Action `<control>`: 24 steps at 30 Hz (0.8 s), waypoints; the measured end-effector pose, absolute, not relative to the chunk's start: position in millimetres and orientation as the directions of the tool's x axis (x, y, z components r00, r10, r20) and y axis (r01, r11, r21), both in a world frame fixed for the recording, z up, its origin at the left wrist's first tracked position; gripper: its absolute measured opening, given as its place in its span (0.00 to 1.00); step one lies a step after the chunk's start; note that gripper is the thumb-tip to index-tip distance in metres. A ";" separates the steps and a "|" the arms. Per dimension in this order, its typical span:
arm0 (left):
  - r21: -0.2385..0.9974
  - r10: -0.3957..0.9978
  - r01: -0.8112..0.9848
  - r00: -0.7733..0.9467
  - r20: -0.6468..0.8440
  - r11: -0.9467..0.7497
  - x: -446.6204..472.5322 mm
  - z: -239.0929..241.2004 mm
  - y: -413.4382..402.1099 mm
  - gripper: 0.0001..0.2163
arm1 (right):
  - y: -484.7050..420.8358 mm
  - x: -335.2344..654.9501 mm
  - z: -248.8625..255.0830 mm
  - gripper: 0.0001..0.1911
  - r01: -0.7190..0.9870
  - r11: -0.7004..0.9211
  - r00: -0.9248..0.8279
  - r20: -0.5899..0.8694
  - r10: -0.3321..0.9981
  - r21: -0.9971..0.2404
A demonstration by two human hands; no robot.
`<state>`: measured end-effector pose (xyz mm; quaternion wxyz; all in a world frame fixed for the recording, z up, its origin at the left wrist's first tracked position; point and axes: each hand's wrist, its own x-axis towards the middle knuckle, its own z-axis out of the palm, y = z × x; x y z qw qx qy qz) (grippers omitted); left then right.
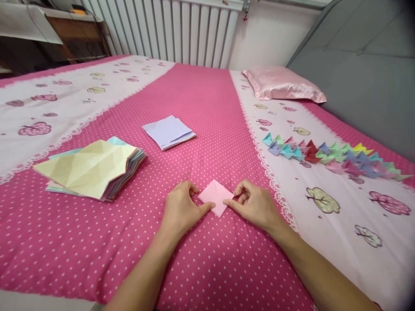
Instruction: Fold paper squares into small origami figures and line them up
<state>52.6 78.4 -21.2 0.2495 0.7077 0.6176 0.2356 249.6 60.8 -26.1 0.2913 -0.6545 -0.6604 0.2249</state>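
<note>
A small folded pink paper square (216,196) lies on the pink dotted bedsheet (201,103) in front of me. My left hand (181,209) rests at its left edge, fingers curled, with the thumb pressing the lower left corner. My right hand (254,204) pinches the paper's right corner between thumb and fingers. Both hands hold the paper flat against the sheet.
A stack of creased coloured paper sheets (92,168) with a yellow one on top lies to the left. A folded lavender sheet (168,131) sits further back. A row of several finished coloured paper shapes (327,157) runs along the right. A pink pillow (282,84) lies by the grey headboard.
</note>
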 end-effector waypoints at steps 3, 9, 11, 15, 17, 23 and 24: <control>0.632 0.988 0.763 0.149 0.029 -0.134 54.6 -19.0 76.6 0.23 | 61.7 247.3 -30.6 0.22 0.556 -0.030 0.012 -0.028 1.000 -0.831; 0.763 0.973 0.633 0.231 -0.025 -0.130 54.2 -23.0 77.7 0.18 | 61.2 245.0 -32.9 0.24 0.456 -0.019 -0.109 -0.077 0.991 -0.890; 0.883 0.960 0.465 0.271 -0.074 -0.063 54.1 -26.8 78.9 0.17 | 60.9 245.4 -32.7 0.24 0.359 -0.027 -0.177 -0.096 0.979 -0.933; 0.989 0.911 0.088 0.386 -0.146 0.121 56.5 -28.3 79.1 0.19 | 59.5 245.9 -31.7 0.18 0.139 -0.085 -0.266 -0.120 0.956 -0.987; 0.977 0.902 -0.035 0.391 -0.180 0.210 58.6 -24.6 77.9 0.21 | 58.3 245.0 -29.9 0.17 0.058 -0.120 -0.243 -0.131 0.961 -0.991; 0.941 0.878 -0.134 0.419 -0.231 0.311 63.8 -14.6 73.5 0.14 | 54.2 238.1 -25.5 0.15 -0.092 -0.081 -0.152 -0.067 0.986 -0.992; 0.940 0.872 -0.124 0.428 -0.238 0.318 64.3 -15.1 73.1 0.14 | 53.7 237.2 -25.6 0.15 -0.089 -0.068 -0.147 -0.054 0.988 -0.994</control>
